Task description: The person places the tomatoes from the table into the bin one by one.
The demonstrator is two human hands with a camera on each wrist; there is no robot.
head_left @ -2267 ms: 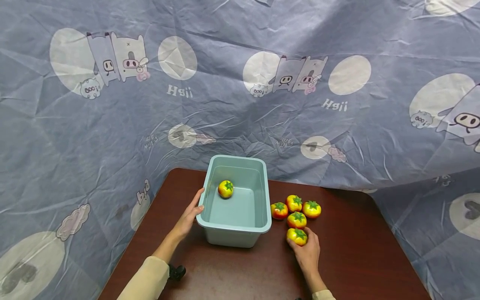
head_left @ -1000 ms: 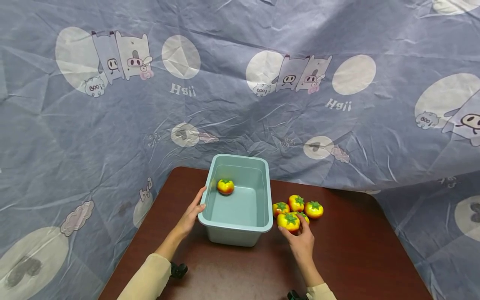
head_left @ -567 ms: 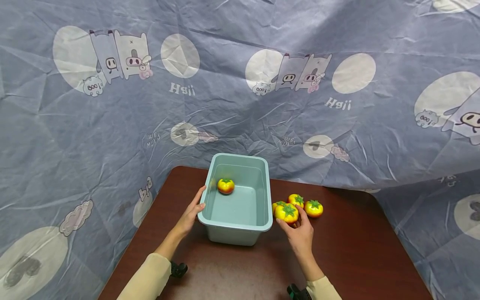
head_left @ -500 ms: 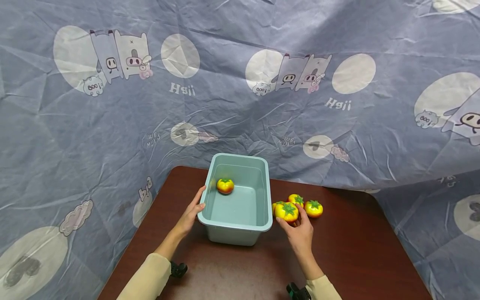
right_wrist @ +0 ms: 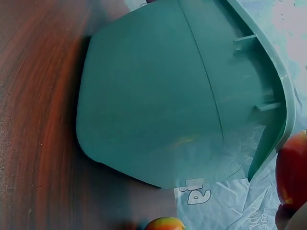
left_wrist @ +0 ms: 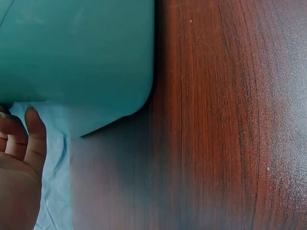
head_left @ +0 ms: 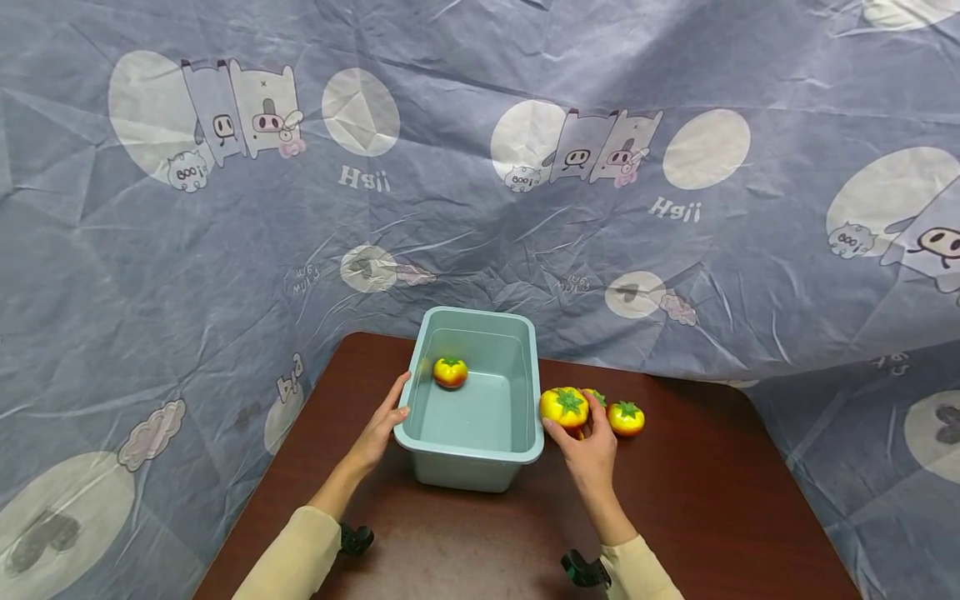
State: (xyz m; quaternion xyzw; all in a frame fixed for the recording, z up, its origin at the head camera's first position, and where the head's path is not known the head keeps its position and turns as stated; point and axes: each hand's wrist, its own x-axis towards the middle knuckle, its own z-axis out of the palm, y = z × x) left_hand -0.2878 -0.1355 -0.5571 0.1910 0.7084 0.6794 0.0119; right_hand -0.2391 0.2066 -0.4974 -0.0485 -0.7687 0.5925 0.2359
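Note:
My left hand (head_left: 375, 437) holds the left rim of a grey-green plastic bin (head_left: 468, 457), thumb on the rim. In the left wrist view some of its fingers (left_wrist: 36, 136) show below the bin wall (left_wrist: 81, 52). My right hand (head_left: 594, 450) pinches a yellow-red tomato-like fruit (head_left: 564, 407) with a green leafy top, just off the bin's right rim. The right wrist view shows this held fruit (right_wrist: 292, 170) at its right edge, by the rim. Another such fruit (head_left: 451, 372) lies inside the bin, towards the far left.
More of these fruits stand on the brown table (head_left: 705, 483) right of the bin: one in full view (head_left: 626, 418), others partly behind the right hand. Printed grey-blue cloth (head_left: 480, 233) hangs behind the table. Black devices (head_left: 585, 569) sit at both wrists.
My right hand has picked the nearest fruit off the table, lifted it and carried it away from me and left to the bin's rim. The left hand has stayed on the bin.

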